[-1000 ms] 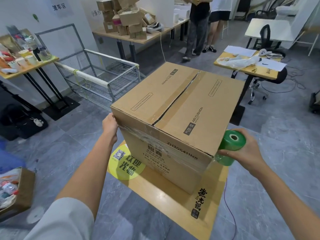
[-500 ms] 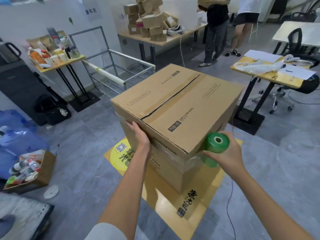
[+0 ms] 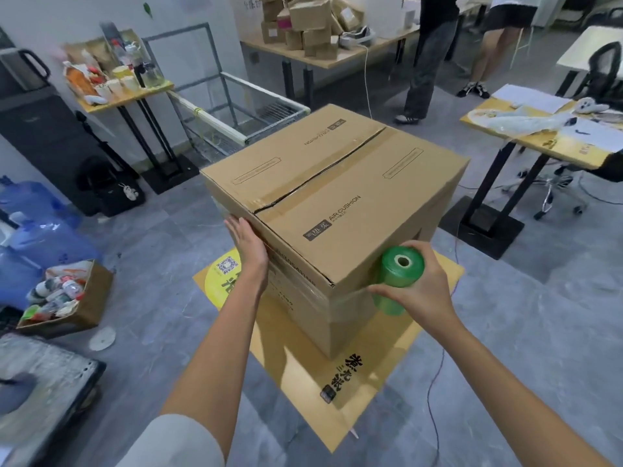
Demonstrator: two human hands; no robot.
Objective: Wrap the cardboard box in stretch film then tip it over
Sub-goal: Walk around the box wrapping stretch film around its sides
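Observation:
A large taped cardboard box (image 3: pixel 337 183) stands upright on a yellow board (image 3: pixel 340 396) on the floor. A band of clear stretch film (image 3: pixel 303 294) runs across its near side below the top edge. My left hand (image 3: pixel 247 244) presses flat with straight fingers against the near side, close to the top seam. My right hand (image 3: pixel 423 291) grips a green roll of stretch film (image 3: pixel 397 278), held upright against the box's near right corner.
A wire cage cart (image 3: pixel 236 126) stands behind the box to the left. A small table with cups (image 3: pixel 124 92) is at the left, a yellow table (image 3: pixel 546 143) at the right. Two people stand by a far table. Blue water jugs (image 3: pixel 40 237) and a box of bottles (image 3: pixel 64 298) lie left.
My left hand slid from the box's left corner to the middle of the near side. The roll moved along the right corner, and my viewpoint shifted to the right around the box.

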